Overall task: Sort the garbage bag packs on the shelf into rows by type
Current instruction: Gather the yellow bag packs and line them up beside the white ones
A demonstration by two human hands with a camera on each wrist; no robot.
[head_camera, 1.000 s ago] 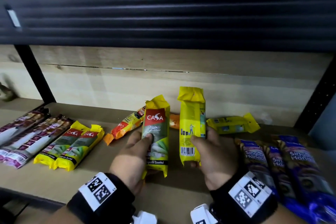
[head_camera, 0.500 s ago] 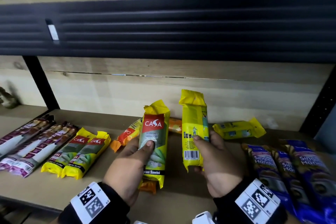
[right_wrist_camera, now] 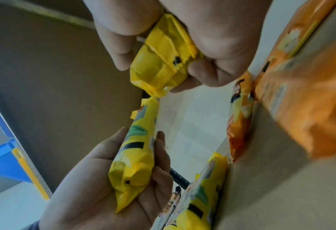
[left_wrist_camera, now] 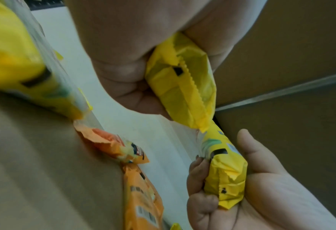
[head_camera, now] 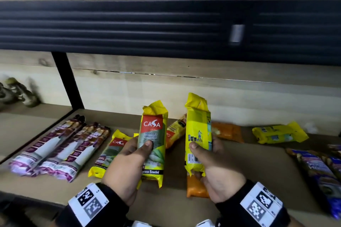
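My left hand (head_camera: 144,146) grips a yellow Casa garbage bag pack (head_camera: 153,134) upright with its red label facing me. My right hand (head_camera: 203,146) grips a second yellow pack (head_camera: 197,131) upright, its barcode side toward me. Both packs hang above the wooden shelf (head_camera: 249,167). The left wrist view shows the left hand (left_wrist_camera: 135,65) wrapped round its pack's crimped end (left_wrist_camera: 183,87). In the right wrist view the right hand (right_wrist_camera: 192,51) is curled round its own pack (right_wrist_camera: 159,63). More yellow Casa packs (head_camera: 110,153) lie in a row to the left.
Purple-and-brown packs (head_camera: 55,151) lie in a row at far left, blue packs (head_camera: 321,175) at far right. Orange packs (head_camera: 227,131) and another yellow pack (head_camera: 276,134) lie loose near the back board. A black post (head_camera: 66,79) and the black upper beam (head_camera: 166,27) bound the bay.
Both hands still hold their packs upright, now a little farther apart. My view has swung left, and an orange pack shows below the right hand.
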